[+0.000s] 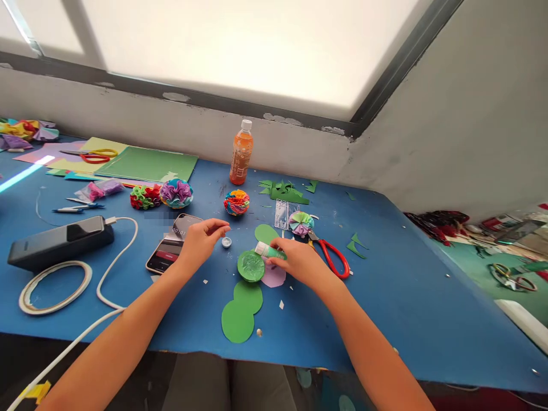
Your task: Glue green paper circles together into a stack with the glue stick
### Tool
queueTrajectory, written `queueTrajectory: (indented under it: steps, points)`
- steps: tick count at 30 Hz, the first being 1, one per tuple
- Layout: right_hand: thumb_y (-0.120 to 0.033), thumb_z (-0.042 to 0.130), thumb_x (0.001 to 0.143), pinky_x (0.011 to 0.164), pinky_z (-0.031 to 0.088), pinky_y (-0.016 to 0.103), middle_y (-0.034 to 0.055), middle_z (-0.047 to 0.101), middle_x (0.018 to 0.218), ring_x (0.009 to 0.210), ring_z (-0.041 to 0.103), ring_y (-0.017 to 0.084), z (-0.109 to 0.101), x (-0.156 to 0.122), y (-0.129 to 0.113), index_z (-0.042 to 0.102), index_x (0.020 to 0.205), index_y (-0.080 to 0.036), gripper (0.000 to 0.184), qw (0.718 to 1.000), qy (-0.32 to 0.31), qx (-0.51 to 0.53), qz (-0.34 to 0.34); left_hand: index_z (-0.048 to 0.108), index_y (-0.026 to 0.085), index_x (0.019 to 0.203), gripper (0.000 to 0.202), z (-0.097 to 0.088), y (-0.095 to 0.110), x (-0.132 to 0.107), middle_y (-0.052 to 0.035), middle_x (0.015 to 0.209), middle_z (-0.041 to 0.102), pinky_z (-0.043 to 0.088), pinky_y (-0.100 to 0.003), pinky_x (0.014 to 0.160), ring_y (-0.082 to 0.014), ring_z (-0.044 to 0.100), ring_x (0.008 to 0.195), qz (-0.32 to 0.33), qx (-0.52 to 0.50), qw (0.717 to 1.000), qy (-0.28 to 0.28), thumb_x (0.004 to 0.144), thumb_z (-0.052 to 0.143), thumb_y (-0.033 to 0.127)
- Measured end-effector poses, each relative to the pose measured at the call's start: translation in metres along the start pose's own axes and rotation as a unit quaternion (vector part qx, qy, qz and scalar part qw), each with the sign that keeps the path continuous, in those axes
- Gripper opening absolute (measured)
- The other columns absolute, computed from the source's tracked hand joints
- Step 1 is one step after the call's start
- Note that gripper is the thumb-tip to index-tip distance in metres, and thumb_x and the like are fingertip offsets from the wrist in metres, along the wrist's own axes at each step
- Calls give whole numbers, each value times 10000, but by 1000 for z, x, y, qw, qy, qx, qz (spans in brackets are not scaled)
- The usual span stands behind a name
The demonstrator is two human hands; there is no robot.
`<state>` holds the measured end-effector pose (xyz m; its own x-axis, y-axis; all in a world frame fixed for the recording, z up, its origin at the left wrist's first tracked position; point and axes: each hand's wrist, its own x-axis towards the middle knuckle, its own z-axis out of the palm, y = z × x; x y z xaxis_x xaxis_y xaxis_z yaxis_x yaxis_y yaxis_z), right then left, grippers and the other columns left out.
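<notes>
My right hand (295,260) is closed around a small green-and-white glue stick (269,251), its white end pointing left. Just beside that end lies a round green paper piece (250,266) with a shiny, wrinkled top. A lilac paper circle (274,275) is partly covered by it, and another green circle (265,233) lies behind. Joined green paper circles (238,321) stretch toward the table's front edge. My left hand (204,242) hovers with thumb and fingers pinched together; whether anything is between them is hidden. Below its fingertips sits a small white cap (226,242).
Red-handled pliers (336,260) and a ruffled paper ball (301,222) lie right. A drink bottle (242,154) and green scraps (282,192) are at the back. Left are a phone (165,256), black power bank (60,242), cable (113,268) and tape roll (25,297).
</notes>
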<state>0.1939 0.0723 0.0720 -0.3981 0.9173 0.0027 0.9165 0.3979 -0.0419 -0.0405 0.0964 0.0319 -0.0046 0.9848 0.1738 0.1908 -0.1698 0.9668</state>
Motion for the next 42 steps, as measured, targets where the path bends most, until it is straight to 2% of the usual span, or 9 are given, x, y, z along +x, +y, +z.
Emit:
queueTrajectory:
  steps: [5, 9, 12, 21, 25, 28, 31, 36, 42]
  points:
    - [-245, 656, 764, 673, 506, 311, 94, 672, 992, 865, 645, 245, 2, -18, -13, 586, 1011, -168, 268, 1000, 12, -20, -2, 681, 160, 798, 228, -2, 2, 0, -37, 695, 691, 487, -280, 659, -177, 631, 667, 14, 6, 1000, 2, 713, 638, 367]
    - [-230, 492, 881, 863, 493, 343, 112, 653, 1076, 992, 612, 214, 22, -50, -39, 594, 1067, -157, 224, 990, 117, 31, -66, 681, 163, 801, 218, -3, 4, -2, -36, 698, 692, 481, -272, 646, -174, 625, 660, 27, 20, 999, 5, 721, 632, 360]
    - [-181, 422, 904, 906, 493, 322, 92, 619, 1177, 1084, 576, 196, 40, -76, -58, 591, 1117, -142, 275, 976, 85, 71, -187, 682, 166, 804, 211, -3, 4, -2, -39, 731, 699, 479, -274, 661, -175, 627, 676, 40, 30, 999, 6, 725, 631, 354]
    - [-456, 557, 818, 947, 448, 474, 143, 555, 1251, 1142, 536, 268, 42, -133, -42, 449, 1296, -130, 589, 985, 40, 49, -161, 684, 156, 812, 193, -3, 6, -3, -44, 738, 702, 485, -268, 653, -170, 628, 671, 61, 27, 998, 2, 740, 612, 319]
    - [-197, 462, 892, 851, 508, 428, 75, 653, 1122, 998, 633, 217, 44, -159, -30, 508, 1239, -228, 351, 979, 97, 48, -173, 687, 160, 811, 191, -4, 8, -3, -40, 734, 703, 487, -267, 655, -167, 627, 665, 65, 31, 997, 3, 742, 608, 320]
    - [-64, 390, 875, 806, 539, 365, 41, 679, 1071, 936, 658, 176, 35, -170, -30, 475, 1269, -274, 454, 974, 120, 74, -178, 688, 161, 811, 191, -4, 9, -3, -38, 735, 704, 488, -265, 654, -166, 627, 663, 66, 31, 997, 6, 742, 609, 320]
    - [-46, 408, 860, 853, 534, 353, 56, 642, 1141, 1035, 613, 178, 19, -154, -37, 384, 1344, -276, 536, 972, 156, 110, -135, 688, 157, 814, 194, -5, 8, -2, -36, 722, 701, 487, -261, 646, -160, 622, 648, 73, 33, 997, 9, 744, 610, 320]
    - [-34, 404, 857, 919, 505, 394, 81, 604, 1199, 1106, 570, 207, 14, -73, -43, 434, 1320, -225, 502, 950, 251, 90, -160, 688, 153, 812, 198, -7, 6, -1, -33, 697, 696, 486, -263, 638, -165, 623, 642, 74, 43, 996, 15, 745, 611, 322]
    - [-95, 364, 880, 954, 487, 404, 119, 601, 1196, 1143, 540, 215, 35, -26, -38, 566, 1187, -128, 369, 965, 179, 56, -182, 683, 158, 817, 189, -8, 5, 1, -37, 729, 704, 492, -271, 654, -168, 628, 651, 78, 49, 996, 21, 752, 603, 316]
